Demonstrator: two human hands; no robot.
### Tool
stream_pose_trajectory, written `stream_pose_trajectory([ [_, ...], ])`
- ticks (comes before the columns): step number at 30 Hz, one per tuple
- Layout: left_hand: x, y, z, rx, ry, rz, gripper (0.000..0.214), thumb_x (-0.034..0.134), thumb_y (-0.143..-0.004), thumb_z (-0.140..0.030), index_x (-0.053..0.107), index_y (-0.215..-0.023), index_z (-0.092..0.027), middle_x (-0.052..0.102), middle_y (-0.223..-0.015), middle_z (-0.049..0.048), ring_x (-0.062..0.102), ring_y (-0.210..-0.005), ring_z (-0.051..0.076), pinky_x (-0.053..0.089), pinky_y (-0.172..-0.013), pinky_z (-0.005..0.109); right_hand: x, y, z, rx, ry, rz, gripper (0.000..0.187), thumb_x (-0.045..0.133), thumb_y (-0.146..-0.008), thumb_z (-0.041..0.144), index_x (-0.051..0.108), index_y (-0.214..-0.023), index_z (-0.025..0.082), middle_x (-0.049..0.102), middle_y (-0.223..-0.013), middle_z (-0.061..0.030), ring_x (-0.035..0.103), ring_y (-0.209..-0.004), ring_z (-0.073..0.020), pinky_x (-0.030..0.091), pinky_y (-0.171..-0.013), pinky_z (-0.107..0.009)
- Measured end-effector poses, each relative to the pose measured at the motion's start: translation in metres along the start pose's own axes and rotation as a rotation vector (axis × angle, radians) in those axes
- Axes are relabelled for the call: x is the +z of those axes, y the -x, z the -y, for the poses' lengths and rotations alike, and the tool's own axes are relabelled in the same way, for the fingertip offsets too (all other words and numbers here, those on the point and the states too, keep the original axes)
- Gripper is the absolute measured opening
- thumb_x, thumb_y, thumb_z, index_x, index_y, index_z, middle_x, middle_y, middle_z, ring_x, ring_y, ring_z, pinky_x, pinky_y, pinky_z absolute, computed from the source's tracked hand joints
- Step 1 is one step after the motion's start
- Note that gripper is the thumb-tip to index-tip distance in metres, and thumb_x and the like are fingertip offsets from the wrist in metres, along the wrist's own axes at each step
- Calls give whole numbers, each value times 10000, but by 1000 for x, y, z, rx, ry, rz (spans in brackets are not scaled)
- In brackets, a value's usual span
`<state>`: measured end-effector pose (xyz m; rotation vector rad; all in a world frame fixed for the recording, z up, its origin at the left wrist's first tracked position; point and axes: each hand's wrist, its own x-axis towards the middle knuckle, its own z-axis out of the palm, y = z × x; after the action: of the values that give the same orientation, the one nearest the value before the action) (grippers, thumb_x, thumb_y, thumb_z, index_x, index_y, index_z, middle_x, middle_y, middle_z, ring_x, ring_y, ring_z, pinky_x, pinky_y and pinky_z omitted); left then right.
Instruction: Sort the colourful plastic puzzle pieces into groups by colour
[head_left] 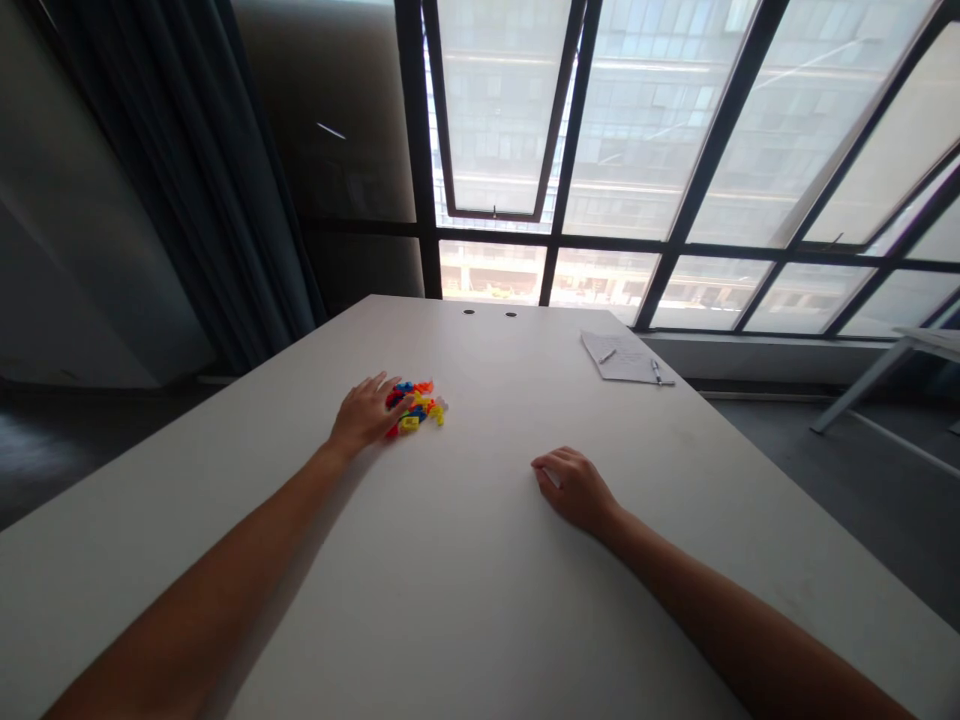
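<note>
A small heap of colourful plastic pieces [418, 408] in red, blue, yellow, orange and clear lies on the white table [465, 560], left of centre. They are too small to name one by one. My left hand [364, 412] rests at the heap's left side, fingers apart and stretched forward, thumb reaching over the pieces. It covers part of the heap. My right hand [576, 490] lies on the bare tabletop to the right, apart from the heap. Its fingers are curled in and the thumb tip meets them, with nothing visible between.
Paper sheets [626, 358] lie near the table's far right edge, with two pens [657, 372] on them. Two dark round cable holes [511, 315] sit at the far edge. Beyond stand windows and a dark curtain [187, 170]; a white table leg [862, 385] shows at right.
</note>
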<state>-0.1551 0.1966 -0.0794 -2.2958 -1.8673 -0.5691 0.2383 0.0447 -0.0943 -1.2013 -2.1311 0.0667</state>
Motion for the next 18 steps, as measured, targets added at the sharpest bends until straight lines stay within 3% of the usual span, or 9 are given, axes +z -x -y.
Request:
stream_pose_trajectory([
  [4,1,-28,4,-49,4,212,832,335,-879,-841,333,-1572,-380,242,-1671,69,257,-1482,426,250,-1140,654,0,0,0,14,-1,10,176,599,-905,137,749,-963,208,767,-903,-60,682,-882,-214,528,-868,-358],
  [8,1,-51,-16,-47,39,296,880,347,-830,-882,248,-1586,-443,179,-1689,41,182,-1494,480,218,-1090,759,-2,0,2,31,-7,20,182,582,-921,153,748,-968,211,762,-902,-59,678,-886,-218,528,-868,-364],
  [11,3,-61,-31,-33,66,363,888,377,-823,-882,330,-1569,-404,215,-1679,62,197,-1482,496,203,-1097,754,-2,1,2,36,-9,23,184,575,-926,168,748,-968,215,760,-905,-65,679,-886,-222,532,-870,-376],
  [14,7,-62,-38,-18,85,411,897,424,-815,-874,422,-1537,-341,347,-1627,88,287,-1443,481,236,-1109,705,-2,0,2,40,-12,25,186,571,-927,177,748,-967,217,761,-904,-70,681,-885,-224,535,-872,-381],
  [18,8,-51,-42,2,112,371,858,434,-813,-866,448,-1516,-374,441,-1577,57,406,-1392,420,334,-1102,610,-2,0,2,43,-16,36,189,568,-926,173,747,-973,213,761,-914,-72,678,-894,-228,530,-879,-385],
])
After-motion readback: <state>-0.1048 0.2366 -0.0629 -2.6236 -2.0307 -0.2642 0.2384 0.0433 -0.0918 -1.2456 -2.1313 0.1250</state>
